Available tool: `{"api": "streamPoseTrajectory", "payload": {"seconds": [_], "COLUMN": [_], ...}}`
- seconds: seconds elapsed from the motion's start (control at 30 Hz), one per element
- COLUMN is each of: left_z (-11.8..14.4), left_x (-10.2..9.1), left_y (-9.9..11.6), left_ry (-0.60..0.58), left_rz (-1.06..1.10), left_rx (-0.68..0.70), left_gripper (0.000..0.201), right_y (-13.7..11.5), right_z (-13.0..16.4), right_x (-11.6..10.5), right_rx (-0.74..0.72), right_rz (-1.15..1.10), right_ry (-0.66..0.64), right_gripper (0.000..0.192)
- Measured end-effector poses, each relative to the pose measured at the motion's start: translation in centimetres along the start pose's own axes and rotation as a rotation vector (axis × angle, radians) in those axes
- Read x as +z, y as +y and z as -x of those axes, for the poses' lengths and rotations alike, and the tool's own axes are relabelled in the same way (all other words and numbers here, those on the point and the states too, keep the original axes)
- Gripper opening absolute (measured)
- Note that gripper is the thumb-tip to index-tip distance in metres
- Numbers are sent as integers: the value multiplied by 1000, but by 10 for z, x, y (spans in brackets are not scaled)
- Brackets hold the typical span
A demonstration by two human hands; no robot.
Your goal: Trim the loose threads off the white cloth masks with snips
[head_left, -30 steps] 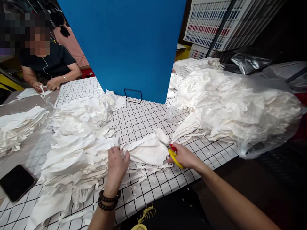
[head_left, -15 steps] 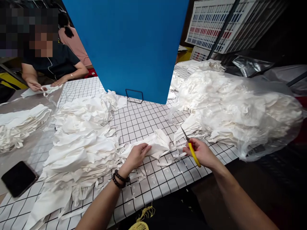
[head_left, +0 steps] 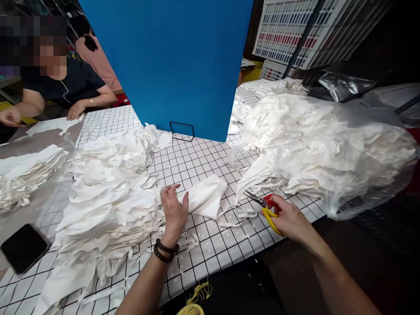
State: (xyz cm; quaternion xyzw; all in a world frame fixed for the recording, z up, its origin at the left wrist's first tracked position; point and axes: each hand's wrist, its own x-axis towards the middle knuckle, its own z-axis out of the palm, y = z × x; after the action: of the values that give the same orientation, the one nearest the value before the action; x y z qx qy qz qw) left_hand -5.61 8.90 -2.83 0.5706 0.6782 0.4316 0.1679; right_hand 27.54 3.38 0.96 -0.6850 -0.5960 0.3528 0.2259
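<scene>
My left hand (head_left: 174, 208), with dark beads at the wrist, has its fingers apart. It is at the left end of a white fabric piece (head_left: 207, 194) lying folded on the checked tablecloth (head_left: 183, 158); whether the palm touches the cloth is hidden. Scissors (head_left: 267, 210) with one red and one yellow handle are in my right hand (head_left: 288, 215), blades pointing left above some narrow white strips. Left of my left hand lies a big heap of white fabric pieces (head_left: 111, 205), loosely layered.
A clear plastic bag (head_left: 344, 153) stuffed with white fabric bulges at the right. A blue board (head_left: 177, 65) stands at the back beside a black wire stand (head_left: 182, 131). A phone (head_left: 24, 248) lies at the left. Across the table sits a co-worker (head_left: 62, 92).
My left hand has left the fabric's middle, moved left and spread its fingers. The scissors have turned, showing the red handle. The co-worker's one hand has moved further left, off the white cloth.
</scene>
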Motion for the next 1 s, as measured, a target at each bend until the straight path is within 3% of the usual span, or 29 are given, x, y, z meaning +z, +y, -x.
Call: {"api": "streamPoseTrajectory", "payload": {"seconds": [0.07, 0.13, 0.2, 0.3, 0.47, 0.57, 0.63, 0.8, 1.0], "left_z": [17, 35, 52, 71, 90, 96, 98, 100, 103], "left_x": [-1, 0, 1, 3, 4, 8, 10, 11, 10], "left_y": [10, 17, 19, 17, 28, 47, 58, 67, 59], "left_ry": [-94, -377, -648, -800, -829, -803, -767, -670, -625], "left_rz": [97, 283, 444, 554, 898, 1204, 1285, 1249, 1134], "left_rx": [-67, -286, -515, -667, -844, -903, -874, -848, -756], "left_gripper": [31, 30, 37, 43, 38, 34, 30, 30, 37], "right_y": [-11, -23, -31, -36, -38, -48, -53, -50, -33], "right_z": [-4, -11, -21, -32, -26, -9, 2, 20, 22], "right_x": [21, 49, 76, 100, 87, 72, 68, 80, 94], "right_rx": [-98, -217, -287, -283, -184, -38, 89, 153, 101], "right_rz": [-22, -71, -95, -128, -269, -540, -761, -922, -777], "right_ry": [-93, -195, -173, -125, -156, -264, -340, -328, -289], "right_gripper": [13, 10, 8, 7, 15, 28, 35, 39, 36]}}
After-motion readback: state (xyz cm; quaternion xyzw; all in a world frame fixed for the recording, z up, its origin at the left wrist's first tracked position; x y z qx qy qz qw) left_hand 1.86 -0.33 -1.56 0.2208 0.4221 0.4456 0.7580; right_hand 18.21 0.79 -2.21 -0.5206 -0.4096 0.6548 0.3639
